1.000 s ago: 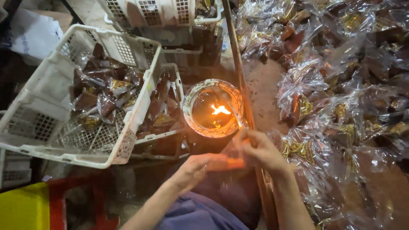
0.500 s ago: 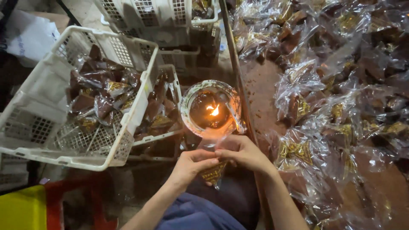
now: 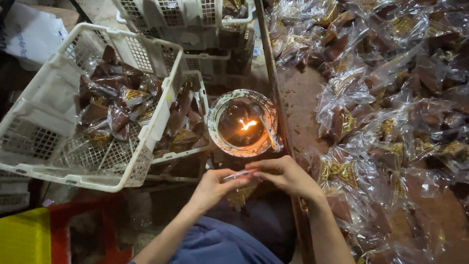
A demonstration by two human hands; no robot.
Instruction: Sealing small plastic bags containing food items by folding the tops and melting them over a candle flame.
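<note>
My left hand (image 3: 211,188) and my right hand (image 3: 286,176) meet just below a round bowl (image 3: 215,128) with a small flame (image 3: 248,124) burning in it. Together they pinch the top edge of a clear plastic packet (image 3: 238,195) holding a brown, gold-printed sweet; the packet hangs down between the hands and is partly hidden by the fingers. A thin stick or spoon (image 3: 266,129) leans inside the bowl. Both hands stay a short way from the flame.
A white slotted plastic basket (image 3: 49,98) at the left holds several sealed brown packets; a second basket (image 3: 188,142) lies under it, more crates stand behind. At the right a brown table (image 3: 303,93) is heaped with many clear packets (image 3: 391,98). Its wooden edge runs beside the bowl.
Both hands have drawn back from the flame toward my body and come together on the packet. One second ago the right hand was up near the bowl's rim.
</note>
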